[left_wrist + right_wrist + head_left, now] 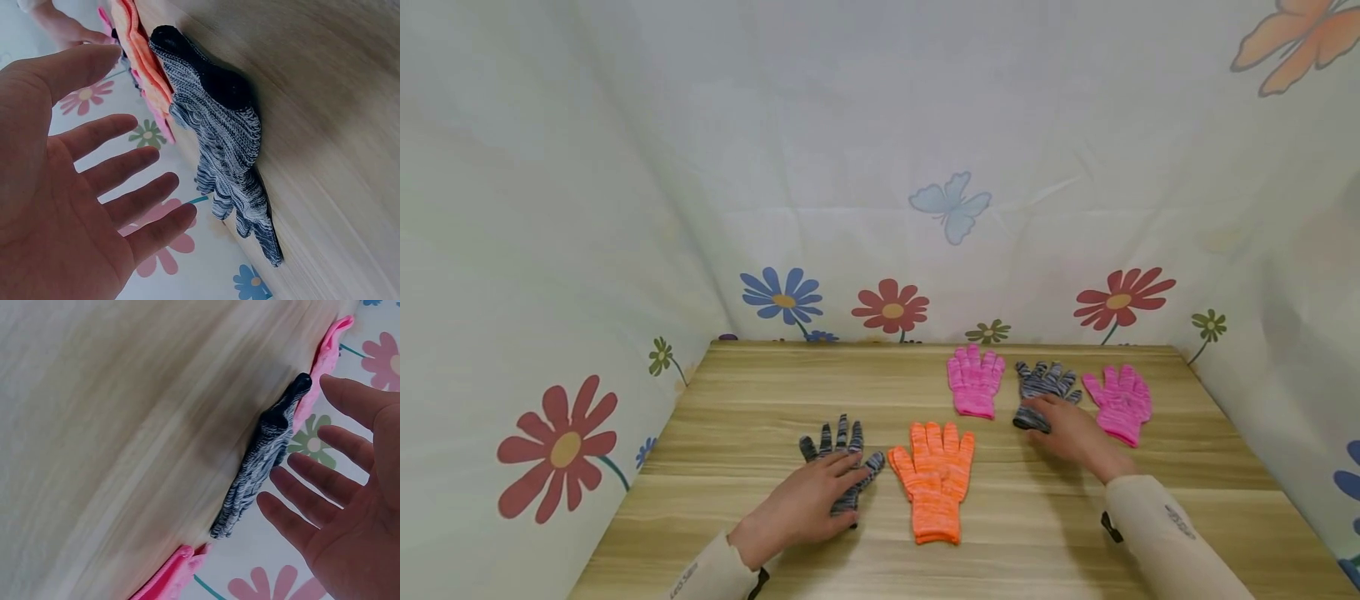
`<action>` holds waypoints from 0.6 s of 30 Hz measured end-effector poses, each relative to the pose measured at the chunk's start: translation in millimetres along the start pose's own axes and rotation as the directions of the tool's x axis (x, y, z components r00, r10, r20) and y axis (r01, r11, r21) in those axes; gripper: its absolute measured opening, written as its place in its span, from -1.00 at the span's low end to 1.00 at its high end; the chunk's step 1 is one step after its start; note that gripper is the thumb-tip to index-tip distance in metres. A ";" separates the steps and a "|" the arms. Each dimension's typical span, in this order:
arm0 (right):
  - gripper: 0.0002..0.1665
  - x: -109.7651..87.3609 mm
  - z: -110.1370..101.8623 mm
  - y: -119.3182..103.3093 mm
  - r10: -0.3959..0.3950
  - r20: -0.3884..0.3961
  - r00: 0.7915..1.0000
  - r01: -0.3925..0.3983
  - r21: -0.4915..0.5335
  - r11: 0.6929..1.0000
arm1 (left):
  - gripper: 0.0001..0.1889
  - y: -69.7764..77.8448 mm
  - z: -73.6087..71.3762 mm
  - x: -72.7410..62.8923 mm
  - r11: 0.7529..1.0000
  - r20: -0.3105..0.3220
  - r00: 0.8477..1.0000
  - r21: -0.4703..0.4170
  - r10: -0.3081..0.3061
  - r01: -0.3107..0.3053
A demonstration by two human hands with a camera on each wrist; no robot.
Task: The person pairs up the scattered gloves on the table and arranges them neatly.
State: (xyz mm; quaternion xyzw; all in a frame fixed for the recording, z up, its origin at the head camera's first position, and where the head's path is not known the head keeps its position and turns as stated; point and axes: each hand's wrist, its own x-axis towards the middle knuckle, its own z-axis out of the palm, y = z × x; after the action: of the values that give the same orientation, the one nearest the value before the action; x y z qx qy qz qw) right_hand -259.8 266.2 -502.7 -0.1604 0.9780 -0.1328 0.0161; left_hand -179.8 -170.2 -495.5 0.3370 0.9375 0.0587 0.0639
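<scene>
My left hand (801, 504) hovers above a grey-and-black knitted glove (219, 125) lying on the table, fingers apart and nearly straight. In the left wrist view a gap shows between the hand (81, 181) and that glove. Over a second grey-and-black glove (1042, 383), farther back on the right, my right hand (1075, 429) covers part of its cuff end. The right wrist view shows this hand (344, 481) with extended fingers close to the glove (256, 465); contact is hard to tell. Neither hand holds anything.
An orange glove (940, 483) lies between the hands. Pink gloves flank the second grey glove, one to its left (975, 382) and another to its right (1122, 402). The wood-grain table (760, 375) meets white curtains (820, 167) printed with flowers and butterflies.
</scene>
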 end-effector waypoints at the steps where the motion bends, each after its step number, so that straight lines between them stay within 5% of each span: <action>1: -0.35 0.7 0.4 1.1 0.002 0.002 1.000 -0.002 -0.003 1.000 | -0.34 0.2 -0.4 0.2 1.000 0.000 1.000 0.002 0.001 -0.001; 18: -0.48 7.2 9.0 8.3 -0.007 -0.009 1.000 0.007 -0.007 1.000 | -0.35 3.3 -1.5 5.0 1.000 0.017 1.000 -0.004 0.011 -0.011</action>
State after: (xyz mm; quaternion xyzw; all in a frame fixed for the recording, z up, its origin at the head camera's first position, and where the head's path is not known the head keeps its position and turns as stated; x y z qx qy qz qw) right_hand -268.5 269.2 -513.4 -0.1630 0.9780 -0.1300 0.0105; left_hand -181.8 -164.6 -493.9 0.3426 0.9349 0.0580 0.0721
